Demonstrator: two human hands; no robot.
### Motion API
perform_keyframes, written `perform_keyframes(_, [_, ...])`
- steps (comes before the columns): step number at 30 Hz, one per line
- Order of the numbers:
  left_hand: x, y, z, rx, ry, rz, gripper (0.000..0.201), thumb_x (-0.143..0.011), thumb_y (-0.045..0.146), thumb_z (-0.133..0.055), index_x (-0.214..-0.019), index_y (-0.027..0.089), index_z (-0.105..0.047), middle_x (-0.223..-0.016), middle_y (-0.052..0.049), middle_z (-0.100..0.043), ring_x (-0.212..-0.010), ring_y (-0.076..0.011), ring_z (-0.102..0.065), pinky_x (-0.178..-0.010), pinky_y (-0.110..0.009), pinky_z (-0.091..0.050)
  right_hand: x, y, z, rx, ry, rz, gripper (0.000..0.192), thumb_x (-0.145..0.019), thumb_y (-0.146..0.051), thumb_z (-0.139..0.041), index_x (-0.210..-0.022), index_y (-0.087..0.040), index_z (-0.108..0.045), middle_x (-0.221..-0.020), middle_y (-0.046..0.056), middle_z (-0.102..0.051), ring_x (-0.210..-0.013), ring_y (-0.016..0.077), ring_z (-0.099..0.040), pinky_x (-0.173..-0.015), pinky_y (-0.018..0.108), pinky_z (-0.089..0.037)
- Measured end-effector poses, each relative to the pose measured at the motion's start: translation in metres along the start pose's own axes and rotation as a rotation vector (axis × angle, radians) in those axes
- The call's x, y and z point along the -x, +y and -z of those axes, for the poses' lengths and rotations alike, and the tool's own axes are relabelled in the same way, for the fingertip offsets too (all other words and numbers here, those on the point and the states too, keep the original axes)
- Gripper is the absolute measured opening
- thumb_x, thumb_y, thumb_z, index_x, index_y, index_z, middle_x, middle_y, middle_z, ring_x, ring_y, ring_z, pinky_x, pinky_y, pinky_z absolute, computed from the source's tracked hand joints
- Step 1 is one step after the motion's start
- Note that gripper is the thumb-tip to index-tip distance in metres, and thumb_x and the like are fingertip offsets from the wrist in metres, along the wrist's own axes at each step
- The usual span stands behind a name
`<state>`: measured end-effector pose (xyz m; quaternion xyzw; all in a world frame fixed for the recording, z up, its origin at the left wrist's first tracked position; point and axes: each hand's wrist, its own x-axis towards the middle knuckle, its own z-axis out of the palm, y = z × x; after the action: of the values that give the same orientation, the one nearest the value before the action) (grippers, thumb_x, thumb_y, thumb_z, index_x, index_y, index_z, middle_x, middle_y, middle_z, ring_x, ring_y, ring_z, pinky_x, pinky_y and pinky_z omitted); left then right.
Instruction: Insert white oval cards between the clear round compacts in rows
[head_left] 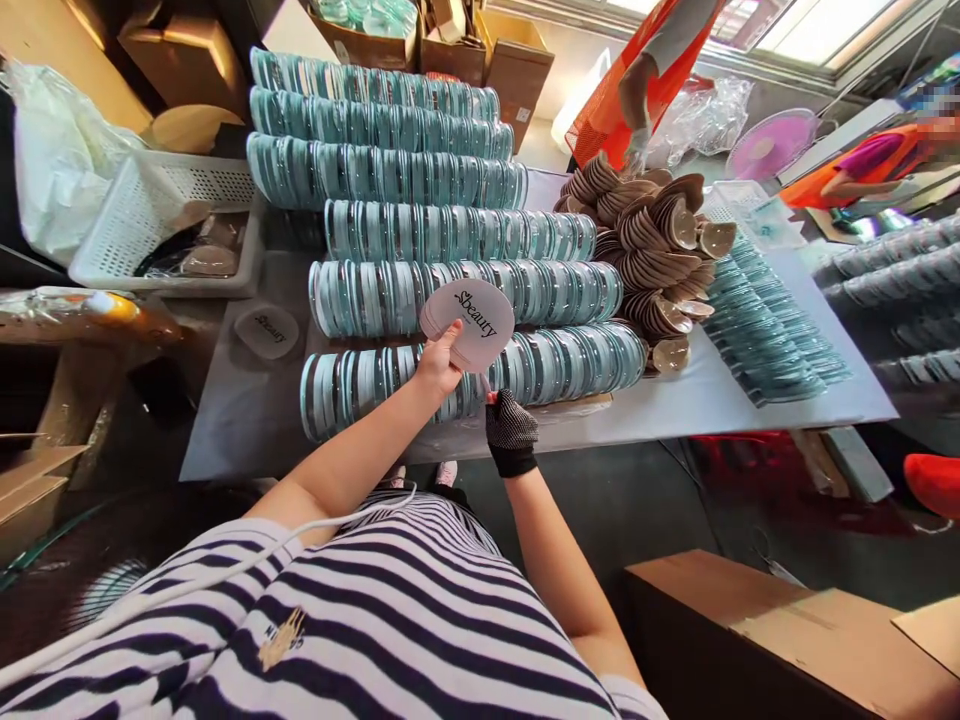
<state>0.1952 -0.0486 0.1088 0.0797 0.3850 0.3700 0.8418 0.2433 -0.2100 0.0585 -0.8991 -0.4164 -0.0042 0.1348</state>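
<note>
My left hand is closed on a small stack of white rounded cards printed with "beauty", its thumb on top. Just below the cards, my right hand, in a black dotted glove with bare fingertips, has its fingers pinched together at a thin pale edge; what it grips is too small to make out. Both hands are over the nearest row of teal-edged, clear round pieces. Another row lies right behind the cards. On the table to the left is a separate pile of "beauty" cards.
Several more teal rows fill the table's back. Brown curved pieces are heaped at right, beside flatter teal stacks. A white basket stands left; a cardboard box is at lower right. People in orange vests stand beyond.
</note>
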Motion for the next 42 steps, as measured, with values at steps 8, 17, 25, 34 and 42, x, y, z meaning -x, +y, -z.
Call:
perform_keyframes(8, [-0.001,-0.003,0.004,0.003,-0.032,-0.005,0.038,-0.082,0.013,-0.071,-0.118,0.023,-0.065,-0.116,-0.006,-0.072,-0.112,-0.0215,-0.066,-0.105,-0.043,-0.049,-0.009,-0.013,-0.003,-0.128,-0.111,-0.071,0.031,-0.097,-0.029,-0.042,-0.093,-0.014,-0.069,-0.084,0.010,-0.072,-0.066,0.0143,-0.062,-0.062,0.023,-0.037])
perform_keyframes(17, [-0.001,-0.005,0.004,-0.016,-0.061,-0.066,0.037,-0.076,0.016,-0.077,-0.112,0.021,-0.066,-0.112,-0.006,-0.073,-0.111,-0.0223,-0.066,-0.103,-0.043,-0.050,-0.013,0.003,0.025,-0.699,-0.501,-0.017,0.038,-0.094,-0.036,-0.039,-0.103,-0.011,-0.066,-0.053,-0.002,-0.061,-0.042,0.0095,-0.052,-0.047,0.019,-0.041])
perform_keyframes(25, [0.016,-0.003,0.003,-0.146,-0.139,-0.125,0.031,-0.068,0.018,-0.082,-0.096,0.019,-0.072,-0.097,-0.005,-0.076,-0.098,-0.0234,-0.069,-0.089,-0.037,-0.055,-0.073,-0.008,0.074,-0.446,0.242,0.095,0.058,-0.095,-0.045,-0.041,-0.141,-0.012,-0.046,-0.141,0.019,-0.052,-0.131,0.0246,-0.048,-0.108,0.044,-0.041])
perform_keyframes(34, [0.038,-0.002,0.012,-0.209,-0.159,-0.199,0.028,-0.064,0.016,-0.082,-0.091,0.015,-0.073,-0.089,-0.007,-0.076,-0.090,-0.0267,-0.071,-0.084,-0.038,-0.054,-0.044,-0.044,0.055,-0.360,0.480,0.055,0.064,-0.096,-0.047,-0.039,-0.147,-0.010,-0.036,-0.149,0.023,-0.038,-0.141,0.0289,-0.035,-0.112,0.052,-0.036])
perform_keyframes(42, [0.037,0.002,0.021,-0.143,-0.143,-0.108,0.020,-0.071,0.020,-0.080,-0.087,0.016,-0.071,-0.087,-0.006,-0.075,-0.102,-0.0265,-0.069,-0.098,-0.043,-0.051,-0.035,-0.049,0.060,-0.429,0.293,-0.125,0.042,-0.092,-0.043,-0.038,-0.098,-0.014,-0.069,-0.092,0.014,-0.072,-0.086,0.0227,-0.067,-0.077,0.034,-0.054])
